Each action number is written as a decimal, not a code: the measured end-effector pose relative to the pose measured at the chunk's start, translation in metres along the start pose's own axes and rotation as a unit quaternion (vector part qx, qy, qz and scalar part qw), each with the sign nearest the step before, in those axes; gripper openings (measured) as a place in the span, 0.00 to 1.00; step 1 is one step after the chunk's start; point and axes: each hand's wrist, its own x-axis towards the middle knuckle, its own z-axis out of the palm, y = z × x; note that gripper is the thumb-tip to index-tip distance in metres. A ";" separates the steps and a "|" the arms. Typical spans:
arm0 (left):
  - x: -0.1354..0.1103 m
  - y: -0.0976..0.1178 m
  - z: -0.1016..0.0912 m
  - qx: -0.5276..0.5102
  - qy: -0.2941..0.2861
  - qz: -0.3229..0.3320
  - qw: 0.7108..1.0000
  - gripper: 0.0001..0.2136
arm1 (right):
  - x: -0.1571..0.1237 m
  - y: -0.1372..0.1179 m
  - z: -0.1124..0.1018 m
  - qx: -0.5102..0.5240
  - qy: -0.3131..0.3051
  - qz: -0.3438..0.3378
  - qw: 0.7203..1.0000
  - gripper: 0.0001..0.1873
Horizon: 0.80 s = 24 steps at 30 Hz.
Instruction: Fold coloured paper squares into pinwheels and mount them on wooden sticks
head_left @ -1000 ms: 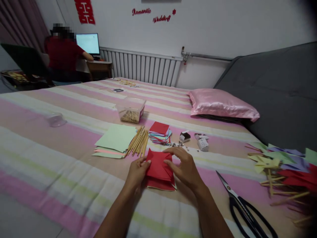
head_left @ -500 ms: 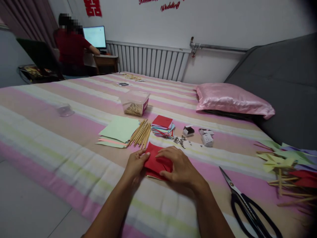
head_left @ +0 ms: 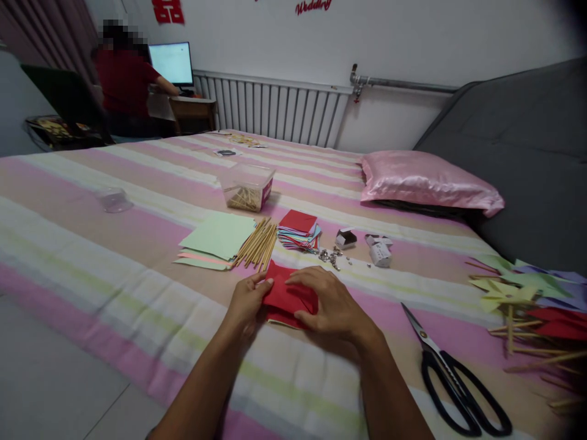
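Both my hands are on a red sheet of paper (head_left: pixel 287 293) at the near middle of the bed. My left hand (head_left: pixel 247 299) pinches its left edge between thumb and fingers. Curled over its right side, my right hand (head_left: pixel 328 302) grips the paper near the lower right corner. A pale layer shows along the sheet's lower edge. Just beyond lie a bundle of thin wooden sticks (head_left: pixel 257 243), a stack of pale green sheets (head_left: pixel 217 235) and a pile of small coloured paper squares (head_left: pixel 298 223). Small metal pieces (head_left: pixel 331 258) are scattered to the right of them.
Black-handled scissors (head_left: pixel 443 366) lie at right, near several paper pinwheels (head_left: pixel 527 299) on sticks. Small boxes (head_left: pixel 380 253), a clear tub (head_left: pixel 247 186) of sticks and a clear lid (head_left: pixel 114 200) rest farther off. A pink pillow (head_left: pixel 426 180) is behind. A person (head_left: pixel 123 85) sits at a monitor.
The whole view has shifted slightly, so things appear a little farther up and left. My hands keep nearly the same hold on the red paper.
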 end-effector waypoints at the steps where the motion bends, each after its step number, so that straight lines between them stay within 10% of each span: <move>1: -0.001 0.000 0.000 0.001 0.002 0.000 1.000 0.18 | -0.001 0.000 -0.003 0.003 0.002 -0.003 1.000 0.27; 24: -0.007 0.005 0.003 -0.001 0.012 -0.010 1.000 0.17 | -0.012 0.010 -0.021 0.033 -0.009 0.050 0.998 0.19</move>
